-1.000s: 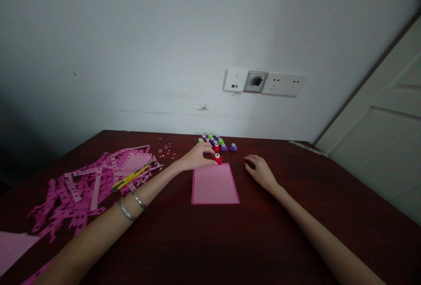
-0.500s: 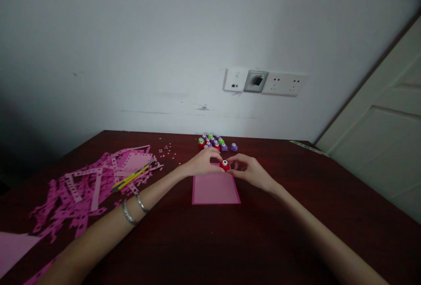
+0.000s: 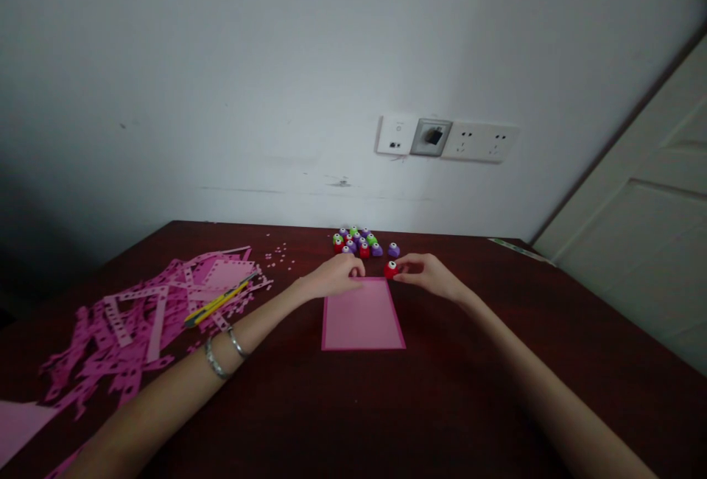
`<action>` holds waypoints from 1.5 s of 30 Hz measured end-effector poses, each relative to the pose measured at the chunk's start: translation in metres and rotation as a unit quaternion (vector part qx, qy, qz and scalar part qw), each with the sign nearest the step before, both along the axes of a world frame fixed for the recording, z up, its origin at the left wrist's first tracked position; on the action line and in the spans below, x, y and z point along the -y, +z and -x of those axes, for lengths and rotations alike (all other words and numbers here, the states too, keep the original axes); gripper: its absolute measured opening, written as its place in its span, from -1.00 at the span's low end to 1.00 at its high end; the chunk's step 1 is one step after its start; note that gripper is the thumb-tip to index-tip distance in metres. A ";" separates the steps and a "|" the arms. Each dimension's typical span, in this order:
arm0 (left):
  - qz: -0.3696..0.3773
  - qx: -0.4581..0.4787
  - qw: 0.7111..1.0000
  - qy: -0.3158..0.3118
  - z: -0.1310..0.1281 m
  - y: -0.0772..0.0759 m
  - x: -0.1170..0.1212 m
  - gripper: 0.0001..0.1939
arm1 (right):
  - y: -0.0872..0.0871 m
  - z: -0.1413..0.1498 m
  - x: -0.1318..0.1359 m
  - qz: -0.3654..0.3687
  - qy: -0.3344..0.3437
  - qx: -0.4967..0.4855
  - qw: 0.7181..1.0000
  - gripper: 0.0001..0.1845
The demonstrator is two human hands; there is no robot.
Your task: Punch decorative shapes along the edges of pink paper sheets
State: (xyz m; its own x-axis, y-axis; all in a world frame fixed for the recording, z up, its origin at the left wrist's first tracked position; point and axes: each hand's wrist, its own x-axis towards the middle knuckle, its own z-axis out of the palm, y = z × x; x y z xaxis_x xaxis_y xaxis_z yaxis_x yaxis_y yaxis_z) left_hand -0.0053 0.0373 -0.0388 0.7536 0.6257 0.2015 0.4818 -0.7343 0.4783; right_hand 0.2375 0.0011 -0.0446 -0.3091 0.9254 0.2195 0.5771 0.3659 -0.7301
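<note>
A small red craft punch with a white top and a dark mark sits between the thumb and fingertips of my right hand, just past the top right corner of a pink sheet. This sheet, light pink with a darker pink border, lies flat on the table. Over its top left part rests my left hand, fingers loosely curled, a small gap between thumb and forefinger, no object visible in them. Behind both hands stand several red, green and purple craft punches in a cluster. One purple punch stands apart to their right.
Pink punched paper strips are heaped at the left, with a yellow utility knife on them. Tiny paper bits lie behind. The dark red table meets a wall with sockets. A patterned strip lies far right.
The red punch has moved right in my right hand, from the sheet's top edge to beyond its corner. My left hand has come off the punch, its fingers now more curled.
</note>
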 end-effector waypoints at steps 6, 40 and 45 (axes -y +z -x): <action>-0.041 -0.105 0.994 0.016 -0.013 -0.014 -0.016 -0.84 | -0.015 -0.016 -0.007 0.038 -0.002 0.016 0.999 -0.69; 0.068 -0.138 0.985 0.081 -0.030 -0.021 -0.027 -0.84 | -0.020 -0.017 -0.006 0.064 -0.012 0.012 0.998 -0.68; 0.096 -0.108 0.987 0.077 -0.024 -0.017 -0.031 -0.85 | -0.022 -0.018 -0.006 0.071 -0.014 0.006 0.997 -0.67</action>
